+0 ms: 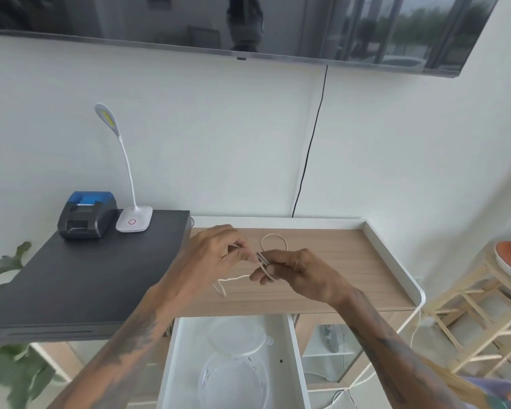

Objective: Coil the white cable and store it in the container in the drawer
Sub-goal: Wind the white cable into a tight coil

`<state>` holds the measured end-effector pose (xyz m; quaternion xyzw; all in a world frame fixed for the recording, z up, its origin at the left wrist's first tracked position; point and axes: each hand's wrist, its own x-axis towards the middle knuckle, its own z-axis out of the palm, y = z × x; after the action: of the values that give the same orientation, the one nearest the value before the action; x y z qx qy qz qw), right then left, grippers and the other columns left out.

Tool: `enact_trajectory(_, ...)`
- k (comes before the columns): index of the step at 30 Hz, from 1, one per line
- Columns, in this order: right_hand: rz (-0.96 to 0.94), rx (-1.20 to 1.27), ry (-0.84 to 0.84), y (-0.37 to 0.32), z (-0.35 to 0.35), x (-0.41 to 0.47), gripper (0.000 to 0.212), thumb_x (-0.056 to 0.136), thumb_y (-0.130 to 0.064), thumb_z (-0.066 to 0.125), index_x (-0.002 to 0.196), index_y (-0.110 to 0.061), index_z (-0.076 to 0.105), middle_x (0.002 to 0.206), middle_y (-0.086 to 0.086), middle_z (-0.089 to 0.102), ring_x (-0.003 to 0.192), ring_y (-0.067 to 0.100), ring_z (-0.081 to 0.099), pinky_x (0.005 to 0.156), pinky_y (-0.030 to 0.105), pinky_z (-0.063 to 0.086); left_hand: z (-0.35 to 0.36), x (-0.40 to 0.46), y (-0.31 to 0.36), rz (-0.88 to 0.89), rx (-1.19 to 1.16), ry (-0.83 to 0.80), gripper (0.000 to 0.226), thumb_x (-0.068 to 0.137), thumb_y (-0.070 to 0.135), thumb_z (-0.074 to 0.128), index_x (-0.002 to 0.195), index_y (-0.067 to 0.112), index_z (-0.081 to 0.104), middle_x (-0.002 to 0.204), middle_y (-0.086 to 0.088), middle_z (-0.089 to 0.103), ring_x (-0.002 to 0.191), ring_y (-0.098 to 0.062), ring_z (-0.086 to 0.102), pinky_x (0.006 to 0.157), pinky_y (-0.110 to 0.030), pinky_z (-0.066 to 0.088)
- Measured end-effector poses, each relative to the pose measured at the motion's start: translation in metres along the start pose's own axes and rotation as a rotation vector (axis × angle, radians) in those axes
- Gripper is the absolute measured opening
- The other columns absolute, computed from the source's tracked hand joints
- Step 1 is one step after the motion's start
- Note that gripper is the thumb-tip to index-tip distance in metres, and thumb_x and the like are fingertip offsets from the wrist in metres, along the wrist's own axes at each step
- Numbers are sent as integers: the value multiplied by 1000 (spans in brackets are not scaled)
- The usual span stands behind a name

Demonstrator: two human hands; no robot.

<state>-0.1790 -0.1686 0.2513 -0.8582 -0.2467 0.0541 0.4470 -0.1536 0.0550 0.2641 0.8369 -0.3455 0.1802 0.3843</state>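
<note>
A white cable point(266, 262) is being wound into loops above the middle of the wooden desk point(337, 261). The right hand point(301, 273) is pinching the loops; the left hand point(219, 255) is pinching a strand beside them. A loose tail is trailing leftward, so coiling appears unfinished. Next, the clear container point(233, 376) in the open drawer point(295, 364) below awaits.

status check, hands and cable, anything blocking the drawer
Left hand and right hand both pinching white cable, loop partly coiled. Drawer open, clear container uncovered. Nothing blocking.
</note>
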Motion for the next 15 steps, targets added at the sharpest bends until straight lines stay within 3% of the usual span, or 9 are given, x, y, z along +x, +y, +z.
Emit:
enact_trajectory(5,119,535,-60,-2,-1,-10,32,105,-7,43,130,5,56,111,16,73,88,19,65,82,22,49,4,22,-12,14,-49,29,13,87,22,74,82,10,72,82,0,70,75,-20,71,65,-47,55)
enact_trajectory(9,157,820,-46,-4,-4,-17,36,100,-20,49,122,5,63,96,12,76,82,20,68,82,26,51,16,29,-18,43,-55,92,30,89,41,67,81,12,68,80,5,73,65,-23,68,58,-43,53)
enact_trajectory(12,149,994,-20,-7,-2,-23,25,94,-20,60,109,-5,73,77,7,75,84,23,72,87,32,51,22,28,-19,96,4,160,30,88,38,70,79,10,64,75,10,75,56,-6,60,51,-31,49)
enact_trajectory(15,39,1303,10,-15,3,-25,24,80,-12,78,99,2,74,84,13,76,88,27,75,73,26,58,31,23,-14,91,-21,191,40,90,48,63,78,10,65,66,4,69,51,-15,55,48,-31,45)
